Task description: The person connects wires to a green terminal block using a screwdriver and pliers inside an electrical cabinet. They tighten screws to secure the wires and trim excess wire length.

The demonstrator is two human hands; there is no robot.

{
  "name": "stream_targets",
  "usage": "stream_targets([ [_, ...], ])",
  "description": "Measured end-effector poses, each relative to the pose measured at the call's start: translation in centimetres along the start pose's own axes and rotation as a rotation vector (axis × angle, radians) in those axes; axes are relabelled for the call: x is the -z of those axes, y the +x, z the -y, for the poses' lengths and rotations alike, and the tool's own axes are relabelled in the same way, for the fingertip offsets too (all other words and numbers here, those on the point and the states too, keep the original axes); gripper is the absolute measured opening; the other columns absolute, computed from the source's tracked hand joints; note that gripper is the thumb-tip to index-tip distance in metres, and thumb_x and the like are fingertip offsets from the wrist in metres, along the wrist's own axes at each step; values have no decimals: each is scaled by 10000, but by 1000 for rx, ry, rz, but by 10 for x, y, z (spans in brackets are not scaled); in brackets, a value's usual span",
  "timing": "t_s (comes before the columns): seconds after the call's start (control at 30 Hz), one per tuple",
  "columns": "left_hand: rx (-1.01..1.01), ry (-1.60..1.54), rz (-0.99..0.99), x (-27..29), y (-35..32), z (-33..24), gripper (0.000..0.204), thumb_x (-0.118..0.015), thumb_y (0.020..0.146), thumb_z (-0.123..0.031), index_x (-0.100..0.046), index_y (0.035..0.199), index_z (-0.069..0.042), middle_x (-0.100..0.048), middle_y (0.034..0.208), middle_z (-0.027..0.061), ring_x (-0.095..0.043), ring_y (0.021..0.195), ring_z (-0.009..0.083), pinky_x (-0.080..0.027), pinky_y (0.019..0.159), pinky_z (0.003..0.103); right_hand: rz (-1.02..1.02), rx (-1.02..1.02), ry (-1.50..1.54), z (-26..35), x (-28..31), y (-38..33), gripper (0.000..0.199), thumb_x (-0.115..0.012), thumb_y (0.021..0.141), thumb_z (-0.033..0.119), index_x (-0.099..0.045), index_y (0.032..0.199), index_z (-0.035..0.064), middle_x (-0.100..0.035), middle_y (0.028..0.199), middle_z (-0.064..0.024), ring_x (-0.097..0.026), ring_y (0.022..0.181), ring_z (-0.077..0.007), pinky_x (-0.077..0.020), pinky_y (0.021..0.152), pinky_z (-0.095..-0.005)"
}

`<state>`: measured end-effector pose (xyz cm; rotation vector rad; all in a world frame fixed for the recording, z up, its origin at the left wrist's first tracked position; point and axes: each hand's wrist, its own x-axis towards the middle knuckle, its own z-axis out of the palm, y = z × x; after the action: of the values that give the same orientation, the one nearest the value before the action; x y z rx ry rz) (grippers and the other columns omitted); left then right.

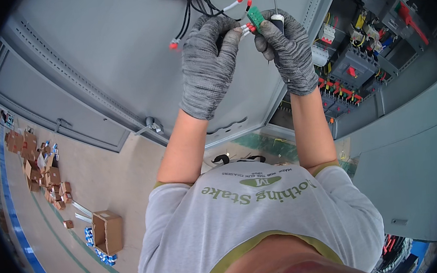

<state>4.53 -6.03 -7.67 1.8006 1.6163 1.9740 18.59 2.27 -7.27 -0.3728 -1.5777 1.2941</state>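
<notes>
Both my hands wear grey knit gloves and are raised before a grey metal panel. A small green terminal block [255, 18] sits between them, pinched by the fingers of my right hand [289, 45]. That same hand also holds a screwdriver [277, 19], its thin shaft pointing up. My left hand [209, 55] closes on wires with white sleeves and red ends [246, 29], which meet the block's side. Other black wires [196, 0] with red-tipped ends hang from above, behind my left hand; one red tip stands at the block's top.
On the right, an open electrical cabinet holds breakers [351, 68] and coloured wiring. A grey cabinet door [52, 105] stands at left. Cardboard boxes [113, 232] lie on the floor at far left, with blue packets [105, 257] beside one. A grey panel [411, 176] is at lower right.
</notes>
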Motion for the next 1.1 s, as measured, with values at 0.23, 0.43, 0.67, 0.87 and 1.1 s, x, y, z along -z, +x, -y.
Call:
stream_targets([
  [0.23, 112, -158, -10, -4, -4, 1, 133, -644, 904, -100, -656, 974, 13, -618, 841, 35, -556, 760, 84, -466, 707, 227, 50, -8, -83, 1, -6, -1, 235, -633, 941, 279, -632, 959, 44, -596, 628, -11, -512, 511, -44, -387, 457, -187],
  [0.43, -67, 9, -68, -5, -2, -3, 114, -668, 863, -90, -669, 910, 13, -605, 821, 52, -556, 752, 116, -463, 707, 257, 1, 25, -162, 4, -5, -3, 238, -638, 935, 288, -624, 924, 50, -582, 619, -2, -511, 518, -49, -391, 460, -199],
  [0.67, -139, 10, -136, -15, 1, 7, 106, -674, 849, -85, -668, 900, 7, -593, 812, 58, -551, 745, 138, -461, 703, 275, 18, -14, 10, -6, -6, 3, 205, -631, 935, 267, -617, 888, 68, -575, 613, -3, -505, 508, -54, -378, 445, -199],
  [0.87, -118, 20, -89, -8, 1, 11, 88, -663, 864, -71, -661, 899, 10, -579, 829, 56, -553, 732, 126, -462, 662, 260, 15, -32, -35, -2, -11, 4, 230, -662, 917, 287, -607, 867, 69, -577, 613, -2, -517, 509, -52, -375, 436, -196],
  [1.1, -19, -24, -47, 4, -10, 16, 81, -674, 866, -14, -662, 943, 7, -526, 829, -2, -516, 662, 46, -431, 615, 192, -27, -72, -57, -11, -3, 7, 250, -654, 925, 308, -623, 875, 65, -587, 614, -3, -526, 508, -46, -389, 436, -191],
])
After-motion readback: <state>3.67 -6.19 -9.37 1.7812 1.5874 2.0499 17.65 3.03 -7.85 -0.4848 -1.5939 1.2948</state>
